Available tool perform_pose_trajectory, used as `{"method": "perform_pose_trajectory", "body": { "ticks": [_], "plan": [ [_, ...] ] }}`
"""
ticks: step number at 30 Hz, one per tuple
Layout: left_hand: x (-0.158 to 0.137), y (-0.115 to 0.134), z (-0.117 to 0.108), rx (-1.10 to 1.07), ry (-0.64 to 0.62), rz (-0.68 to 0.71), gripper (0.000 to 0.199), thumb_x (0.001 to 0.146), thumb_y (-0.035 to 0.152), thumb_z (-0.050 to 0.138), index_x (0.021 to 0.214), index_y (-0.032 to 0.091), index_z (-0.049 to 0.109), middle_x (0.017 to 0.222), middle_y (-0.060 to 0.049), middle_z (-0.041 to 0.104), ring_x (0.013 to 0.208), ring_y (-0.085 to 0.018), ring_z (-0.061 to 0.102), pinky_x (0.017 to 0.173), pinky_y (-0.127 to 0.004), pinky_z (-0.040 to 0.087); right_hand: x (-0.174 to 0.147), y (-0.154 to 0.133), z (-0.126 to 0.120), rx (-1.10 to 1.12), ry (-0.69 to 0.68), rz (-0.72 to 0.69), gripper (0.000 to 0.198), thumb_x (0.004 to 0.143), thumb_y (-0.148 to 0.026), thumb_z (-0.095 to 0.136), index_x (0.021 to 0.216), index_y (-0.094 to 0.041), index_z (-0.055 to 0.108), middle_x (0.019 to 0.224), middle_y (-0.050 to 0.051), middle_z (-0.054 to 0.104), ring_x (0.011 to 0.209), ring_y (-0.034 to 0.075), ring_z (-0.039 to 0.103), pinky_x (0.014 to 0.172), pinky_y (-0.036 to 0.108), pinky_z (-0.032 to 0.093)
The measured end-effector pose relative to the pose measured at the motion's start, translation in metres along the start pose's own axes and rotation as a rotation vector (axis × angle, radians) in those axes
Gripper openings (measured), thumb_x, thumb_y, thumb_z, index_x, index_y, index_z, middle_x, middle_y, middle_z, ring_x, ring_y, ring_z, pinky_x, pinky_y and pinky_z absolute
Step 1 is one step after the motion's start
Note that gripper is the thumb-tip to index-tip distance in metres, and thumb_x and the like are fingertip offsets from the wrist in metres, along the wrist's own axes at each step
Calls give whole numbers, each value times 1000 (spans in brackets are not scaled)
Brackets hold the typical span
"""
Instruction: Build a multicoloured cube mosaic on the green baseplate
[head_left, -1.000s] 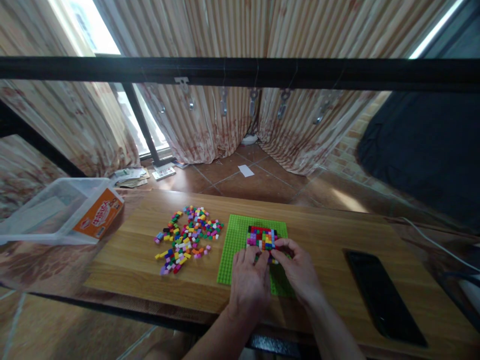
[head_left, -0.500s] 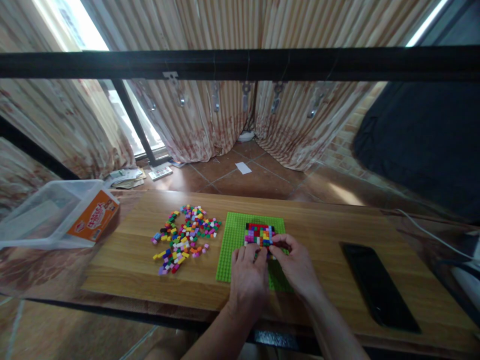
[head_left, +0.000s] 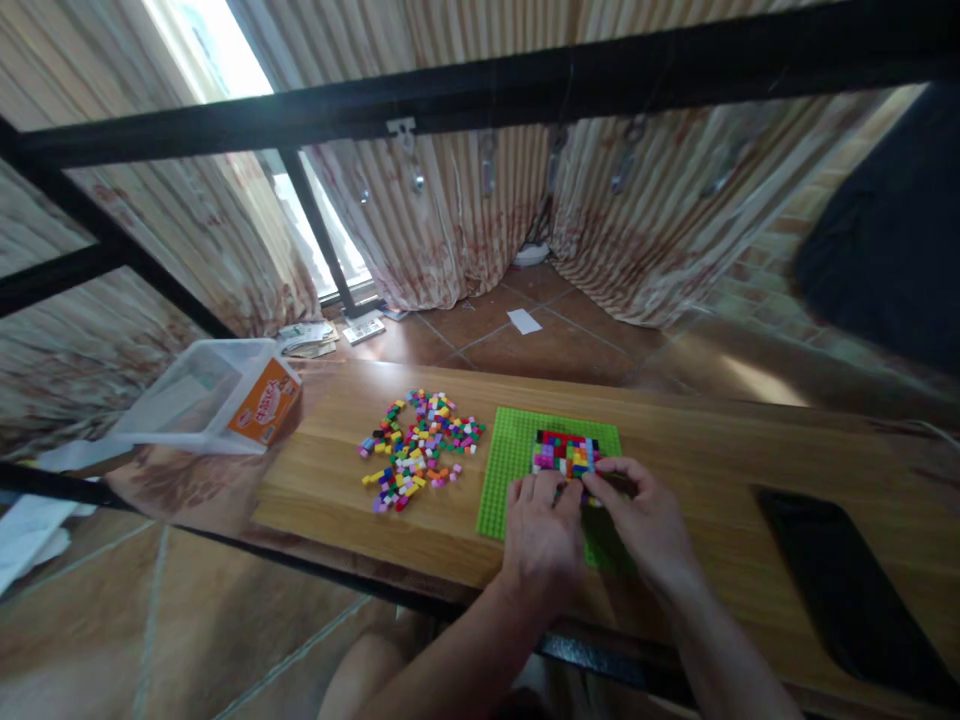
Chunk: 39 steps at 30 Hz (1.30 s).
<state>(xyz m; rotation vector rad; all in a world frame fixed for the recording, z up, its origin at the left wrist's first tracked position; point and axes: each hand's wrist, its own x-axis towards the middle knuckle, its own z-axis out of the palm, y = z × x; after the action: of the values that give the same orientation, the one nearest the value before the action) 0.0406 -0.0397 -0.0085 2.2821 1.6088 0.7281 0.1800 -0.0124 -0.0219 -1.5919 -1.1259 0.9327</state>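
Note:
A green baseplate (head_left: 501, 470) lies on the wooden table, bearing a compact patch of coloured building bricks (head_left: 564, 452) with a black and red row at its far side. My left hand (head_left: 544, 525) rests over the near edge of the patch, fingers bent down together and their tips on the bricks; what they hold, if anything, is hidden. From the right, my right hand (head_left: 645, 515) reaches in with thumb and index finger closed at the patch's near right corner. A small brick seems to be between them, though its detail is too small to tell.
Loose bricks (head_left: 420, 445) in many colours are spread left of the baseplate. Beyond the table's left end stands a clear plastic box (head_left: 202, 395) with an orange label. A black phone (head_left: 847, 590) lies at right. A dark metal bar (head_left: 480, 90) crosses above the table's far side.
The camera view has turned left and tilted, so the table and its things appear further right. Both hands stay at the near edge of the brick patch, with only slight finger movement.

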Motion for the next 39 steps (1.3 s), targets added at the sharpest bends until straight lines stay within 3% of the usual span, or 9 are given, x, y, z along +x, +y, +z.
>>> {"method": "perform_pose_trajectory", "body": {
  "ticks": [7,12,15,18,23,26,33,39],
  "plan": [
    [1,-2,-2,-68,-35,-3,29,91,27,51,115,19,65,107,-9,65,94,-24,58,82,-41,45,3,3,-2,-121,9,15,37,65,-53,73,84,-21,68,84,6,74,80,25,68,77,39,51],
    [-1,-9,-5,-166,66,4,22,90,23,51,105,20,67,102,-7,66,92,-22,59,83,-38,46,7,8,-6,-149,-15,25,43,64,-56,74,87,-20,69,84,7,75,80,26,68,75,39,50],
    [1,-25,-21,-205,168,-23,21,89,17,52,102,19,68,101,-7,67,95,-21,60,86,-37,46,9,8,-7,-185,-15,43,45,61,-58,74,85,-20,69,85,7,75,81,27,68,77,40,49],
    [5,-56,-50,-191,205,-123,21,84,9,53,93,19,69,96,-6,66,95,-20,61,85,-34,47,10,7,-8,-217,-25,62,47,60,-60,74,86,-21,70,87,7,75,83,28,69,79,40,49],
    [0,-118,-106,-118,-48,-216,20,76,5,56,77,19,70,90,-4,67,86,-18,62,81,-29,48,11,7,-9,-217,-24,73,48,60,-62,73,85,-21,71,85,6,75,82,28,69,77,38,48],
    [-8,-138,-122,-1,-172,-264,21,73,6,59,79,21,73,93,-4,67,92,-20,63,84,-31,47,13,10,-10,-213,-34,52,49,60,-63,73,85,-21,72,84,6,76,82,28,69,76,37,48],
    [-12,-138,-115,161,-232,-278,27,72,10,61,91,24,75,97,-6,66,95,-24,62,85,-35,45,15,7,-10,-240,-25,69,51,57,-64,73,83,-21,73,85,8,76,83,30,69,75,39,48],
    [-9,-140,-112,202,-241,-306,28,70,6,57,84,22,75,97,-7,65,95,-24,62,84,-34,44,14,7,-10,-219,-37,71,50,58,-63,74,85,-21,73,84,7,76,82,29,69,75,39,49]
  ]
}}
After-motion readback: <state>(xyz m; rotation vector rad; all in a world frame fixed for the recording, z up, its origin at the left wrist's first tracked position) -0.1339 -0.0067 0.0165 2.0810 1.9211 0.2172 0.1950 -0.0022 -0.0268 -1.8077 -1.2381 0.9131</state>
